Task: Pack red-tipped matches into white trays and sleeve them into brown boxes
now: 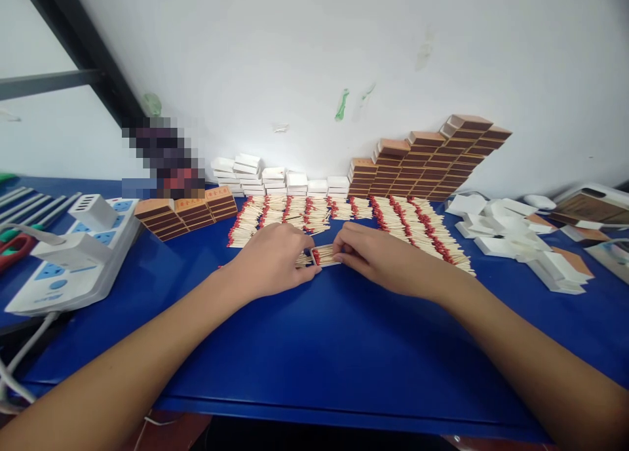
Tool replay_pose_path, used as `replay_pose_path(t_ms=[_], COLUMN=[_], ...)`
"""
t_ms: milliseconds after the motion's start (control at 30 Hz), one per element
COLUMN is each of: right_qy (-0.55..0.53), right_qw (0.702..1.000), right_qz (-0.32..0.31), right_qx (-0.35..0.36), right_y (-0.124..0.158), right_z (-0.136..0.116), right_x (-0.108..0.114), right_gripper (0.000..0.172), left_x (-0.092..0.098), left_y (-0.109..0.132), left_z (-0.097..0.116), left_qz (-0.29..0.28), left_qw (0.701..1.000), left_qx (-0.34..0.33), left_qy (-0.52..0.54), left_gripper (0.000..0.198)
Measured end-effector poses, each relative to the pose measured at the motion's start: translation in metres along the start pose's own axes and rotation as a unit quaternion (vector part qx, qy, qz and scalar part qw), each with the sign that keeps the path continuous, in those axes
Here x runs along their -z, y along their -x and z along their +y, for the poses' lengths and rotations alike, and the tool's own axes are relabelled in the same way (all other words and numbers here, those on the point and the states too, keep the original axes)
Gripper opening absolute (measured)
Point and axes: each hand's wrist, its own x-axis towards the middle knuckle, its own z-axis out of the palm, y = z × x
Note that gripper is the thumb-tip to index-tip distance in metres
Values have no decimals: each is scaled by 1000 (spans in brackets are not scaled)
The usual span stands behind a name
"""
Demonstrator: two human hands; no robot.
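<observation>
Though apart, left hand and right hand pinch-tight on opposite ends of a matchbox tray

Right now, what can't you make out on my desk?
Head view:
- Right end of the tray: hidden by your right hand.
- Some matches: partly hidden by your left hand.
- Print on the power strip: too small, blurred.
- Red handle: cut off by the left edge.
- Patch by the wall: pixelated out.

One head-worn view looks forward and down — the flat, glossy blue tabletop spreads near across the lower frame. The smooth white wall it faces fills the upper middle.
</observation>
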Motion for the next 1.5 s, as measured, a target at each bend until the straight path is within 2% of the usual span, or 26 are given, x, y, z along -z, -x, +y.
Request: replay_pose_path(t_ms=[633, 900, 1100, 1367, 1500], right_qy=[-14, -70, -79, -73, -43], right_qw=[999, 994, 994, 995, 995], right_qz=[52, 78, 76, 63, 87], right_qx=[6, 18, 9, 5, 1], right_y=[-6, -11, -14, -11, -15], right_z=[-7, -9, -4, -5, 3], right_x=[-11, -12, -18, -14, 9], right_gripper=[6, 5, 7, 11, 13], left_x=[0, 0, 2, 2, 1], left_y=[0, 1, 1, 1, 2], left_z=[0, 2, 2, 3, 4], left_qz=[-4, 8, 3, 1, 9], left_qw=[1000, 1000, 1000, 1000, 1000], left_qx=[-10, -14, -8, -11, -10], left_qy=[0, -2, -2, 6, 12], left_gripper=[30, 26, 27, 27, 27])
